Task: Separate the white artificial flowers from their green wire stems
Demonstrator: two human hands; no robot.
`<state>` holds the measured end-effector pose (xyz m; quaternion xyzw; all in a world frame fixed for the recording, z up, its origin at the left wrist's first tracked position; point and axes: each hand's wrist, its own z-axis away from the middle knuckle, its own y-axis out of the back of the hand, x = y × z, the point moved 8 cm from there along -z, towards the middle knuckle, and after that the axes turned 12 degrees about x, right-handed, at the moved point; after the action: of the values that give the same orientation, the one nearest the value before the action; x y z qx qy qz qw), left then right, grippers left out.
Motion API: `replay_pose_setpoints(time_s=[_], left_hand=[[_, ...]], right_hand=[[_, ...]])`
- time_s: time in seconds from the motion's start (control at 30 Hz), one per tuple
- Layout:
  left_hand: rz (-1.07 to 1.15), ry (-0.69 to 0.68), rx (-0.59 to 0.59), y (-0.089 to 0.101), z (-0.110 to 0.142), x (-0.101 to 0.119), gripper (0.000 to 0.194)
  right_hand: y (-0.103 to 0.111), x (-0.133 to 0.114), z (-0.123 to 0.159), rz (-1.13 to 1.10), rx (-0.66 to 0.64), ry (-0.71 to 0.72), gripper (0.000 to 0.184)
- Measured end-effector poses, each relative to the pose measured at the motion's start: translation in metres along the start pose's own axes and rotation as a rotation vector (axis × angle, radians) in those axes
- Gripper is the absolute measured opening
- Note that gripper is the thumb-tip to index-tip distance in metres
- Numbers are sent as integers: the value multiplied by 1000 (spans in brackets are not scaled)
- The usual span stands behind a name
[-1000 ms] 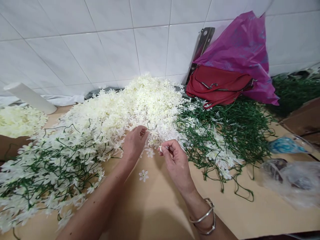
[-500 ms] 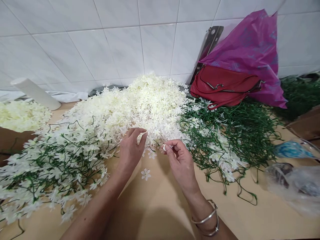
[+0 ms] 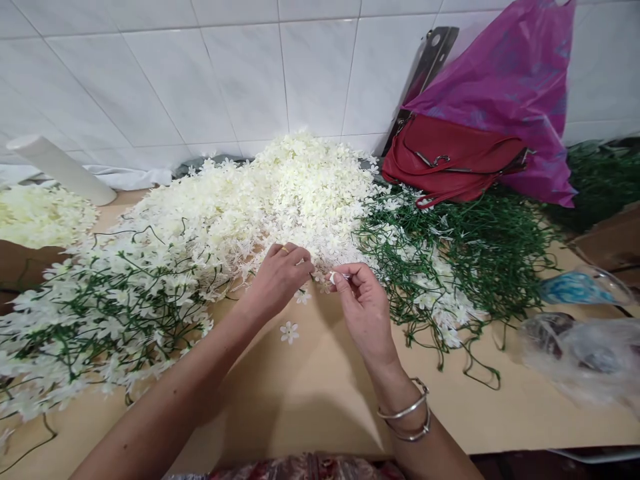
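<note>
My right hand (image 3: 366, 310) pinches a small white artificial flower (image 3: 332, 277) between thumb and fingers. A short dark green stem (image 3: 313, 275) runs from near that flower toward my left hand. My left hand (image 3: 283, 277) is closed, its fingertips pressed together at the stem's end; what lies between them is hidden. Both hands are just in front of a big heap of white flower heads (image 3: 310, 180). One loose white flower (image 3: 289, 332) lies on the table (image 3: 310, 380) below my left hand.
White flowers on green stems (image 3: 115, 313) are piled at left, beside a white roll (image 3: 65, 170). At right lie a tangle of green stems (image 3: 500, 247), a red handbag (image 3: 450, 157), a purple plastic bag (image 3: 515, 100) and a clear plastic bag (image 3: 590, 353). A tiled wall (image 3: 240, 80) stands behind.
My left hand has moved right and turned over, its fingertips now close to those of my right hand. The right hand keeps hold of the flower. The view has tilted slightly downward.
</note>
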<state>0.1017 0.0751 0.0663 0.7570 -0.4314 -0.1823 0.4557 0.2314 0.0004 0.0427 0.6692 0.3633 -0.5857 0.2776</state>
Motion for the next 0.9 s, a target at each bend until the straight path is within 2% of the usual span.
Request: replay_pose_setpoints(time_s=[0.13,0.2,0.33,0.47,0.6,0.7,0.9], left_hand=[[308,284,239,26,11,-15,9],[403,398,320,33,22,-16,11],[525,519,323,28,39,-11,8],[643,666,371,20,53,-15,11],[790,793,400,13,61,-18,15],[863,824,409,12,62,-17,14],[819,728,384,21,58,-9,9]], right_hand=[[0,0,0,1,2,-8,10],[-2,0,1,-9,-7,-8,10],[-7,3,4,-19,-34,-20,9],[-8,5,5,31,-37,-4,8],[-11,5,7,-9,-59,-16,6],[-11,3,8,-42,-52,-24,7],[-13,-1,9,-53,-68,-10,5]])
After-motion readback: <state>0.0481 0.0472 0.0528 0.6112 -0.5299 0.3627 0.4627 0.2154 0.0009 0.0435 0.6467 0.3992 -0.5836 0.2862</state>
